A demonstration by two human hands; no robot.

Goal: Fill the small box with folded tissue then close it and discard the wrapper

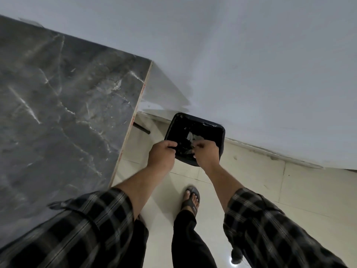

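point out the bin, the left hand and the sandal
bin [216, 127], head view, far rim of the black liner
left hand [161, 155], head view, back of the hand
sandal [190, 205], head view, strap over the foot

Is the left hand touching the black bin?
Touching. The head view shows the left hand with its fingers curled over the near rim of the bin.

Black bin [174, 123], grey marbled table [63, 97]
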